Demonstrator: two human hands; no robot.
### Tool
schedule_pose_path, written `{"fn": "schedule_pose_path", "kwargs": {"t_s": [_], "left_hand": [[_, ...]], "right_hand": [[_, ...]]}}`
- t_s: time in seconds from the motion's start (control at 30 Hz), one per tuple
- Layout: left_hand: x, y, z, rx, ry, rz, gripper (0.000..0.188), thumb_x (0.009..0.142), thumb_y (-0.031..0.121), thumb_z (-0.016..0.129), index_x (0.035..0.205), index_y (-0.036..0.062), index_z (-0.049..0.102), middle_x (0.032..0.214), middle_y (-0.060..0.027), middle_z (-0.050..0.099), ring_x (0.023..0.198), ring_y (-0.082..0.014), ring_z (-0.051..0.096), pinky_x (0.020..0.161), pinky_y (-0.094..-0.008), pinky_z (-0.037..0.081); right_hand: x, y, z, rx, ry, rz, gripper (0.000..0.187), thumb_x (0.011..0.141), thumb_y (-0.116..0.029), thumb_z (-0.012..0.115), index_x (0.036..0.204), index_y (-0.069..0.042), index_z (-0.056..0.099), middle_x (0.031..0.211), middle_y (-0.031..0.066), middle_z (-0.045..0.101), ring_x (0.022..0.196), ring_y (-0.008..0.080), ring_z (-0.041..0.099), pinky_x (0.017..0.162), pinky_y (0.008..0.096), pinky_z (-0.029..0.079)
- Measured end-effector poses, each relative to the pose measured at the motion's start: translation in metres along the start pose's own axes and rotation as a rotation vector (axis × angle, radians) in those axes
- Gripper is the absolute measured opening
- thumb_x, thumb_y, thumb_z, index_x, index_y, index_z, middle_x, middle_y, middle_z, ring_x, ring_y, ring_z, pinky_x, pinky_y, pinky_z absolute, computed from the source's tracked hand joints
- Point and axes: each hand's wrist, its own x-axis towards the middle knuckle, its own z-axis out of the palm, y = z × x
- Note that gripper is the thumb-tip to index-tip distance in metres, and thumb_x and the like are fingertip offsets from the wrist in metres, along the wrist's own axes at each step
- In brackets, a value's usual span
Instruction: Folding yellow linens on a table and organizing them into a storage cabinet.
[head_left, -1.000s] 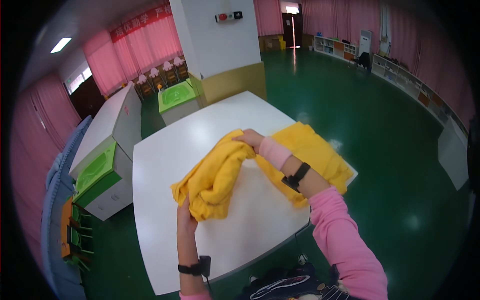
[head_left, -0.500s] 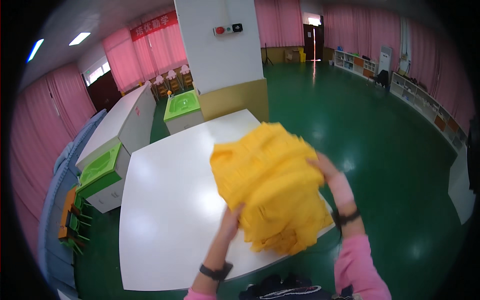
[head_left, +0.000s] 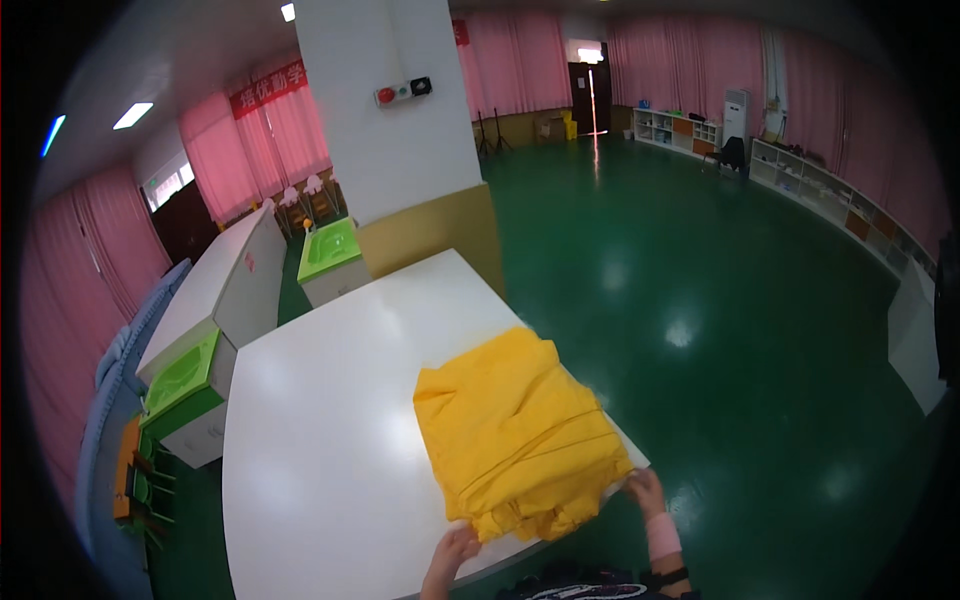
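Observation:
A yellow garment [head_left: 520, 430] lies folded in a thick, roughly square pile on the right side of the white table [head_left: 320, 430]. Creases run across its top, and its near edge is gathered and ruffled. At the near left corner my left hand [head_left: 457, 546] is closed on the cloth, thumb and fingers pinching the edge. My right hand [head_left: 645, 489] grips the near right corner, just past the table's edge; part of its fingers is hidden. How the layers lie underneath cannot be seen.
A white pillar [head_left: 395, 110] with a tan base stands beyond the table. To the left are green-topped sink units [head_left: 185, 375], a long white counter [head_left: 215, 275] and a blue sofa [head_left: 105, 420]. Green floor [head_left: 680, 300] stretches right toward low white shelves [head_left: 840, 200].
The yellow garment has come down from a raised, bunched hold to lie flatter on the table. Both hands have moved nearer to me, onto its near corners. The view has shifted slightly.

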Motion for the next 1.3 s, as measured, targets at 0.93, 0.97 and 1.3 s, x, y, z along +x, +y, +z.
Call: {"fn": "schedule_pose_path", "kwargs": {"t_s": [0.93,0.97,1.3], "left_hand": [[-0.316,-0.196,-0.033,0.407,0.459,-0.381,0.030,0.087,0.021,0.053,0.111,0.0030,0.051,0.100,-0.0063,0.061,0.086,-0.0130,0.059,0.073,-0.0244,0.047],[-0.327,-0.212,-0.029,0.405,0.442,-0.374,0.030,0.087,0.022,0.053,0.112,0.0031,0.051,0.101,-0.0065,0.061,0.087,-0.0127,0.059,0.073,-0.0242,0.047],[-0.556,-0.418,0.063,-0.132,0.921,-0.133,0.031,0.087,0.021,0.053,0.112,0.0033,0.050,0.102,-0.0072,0.060,0.087,-0.0136,0.058,0.075,-0.0273,0.047]], "right_hand": [[-0.064,-0.007,0.034,-0.675,-0.429,-0.521,0.044,0.074,0.004,0.050,0.116,-0.002,0.037,0.109,0.0189,0.047,0.094,0.0382,0.052,0.074,0.0405,0.046],[-0.073,-0.009,0.034,-0.656,-0.424,-0.530,0.044,0.074,0.004,0.050,0.116,-0.001,0.038,0.109,0.0188,0.047,0.096,0.0376,0.051,0.074,0.0395,0.046],[-0.218,0.023,0.075,-0.735,-0.841,-0.822,0.027,0.074,0.003,0.052,0.100,0.001,0.047,0.101,0.0184,0.050,0.095,0.0337,0.051,0.076,0.0368,0.045]]}}
